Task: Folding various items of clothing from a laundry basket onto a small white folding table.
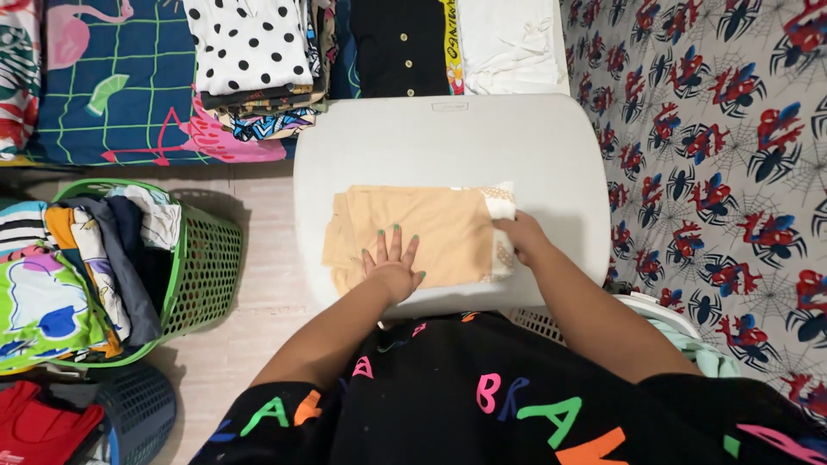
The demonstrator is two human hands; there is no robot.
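1. The left hand (392, 263) is lying flat, fingers spread, palm pressing down on the peach folded garment (413, 234). It is grasping nothing; the open palm appears to be pinning the cloth so the fold is not shifting.
2. The right hand (519, 239) is resting at the garment's right edge, fingers curling around the folded end where a white patterned lining is showing. It looks to be gripping that edge lightly, though the fingertips are partly hidden under the cloth.
3. The garment is lying near the front centre of the white folding table (448, 138), squared to the front edge and within easy reach of both arms. The surface gives the palm something firm to press against.
4. Beyond the table, stacks of folded clothes are sitting on the bed: a polka-dot pile (250, 52), a black buttoned garment (401, 43) and a white folded item (510, 43), all well apart from the hands.
5. To the person's left, a green laundry basket (202, 267) is standing on the floor, filled with loose mixed clothing. A dark basket (138, 405) holding a red garment is sitting nearer the camera.
6. To the right, a bedsheet with a spider-figure print (715, 172) is covering the mattress beside the table.
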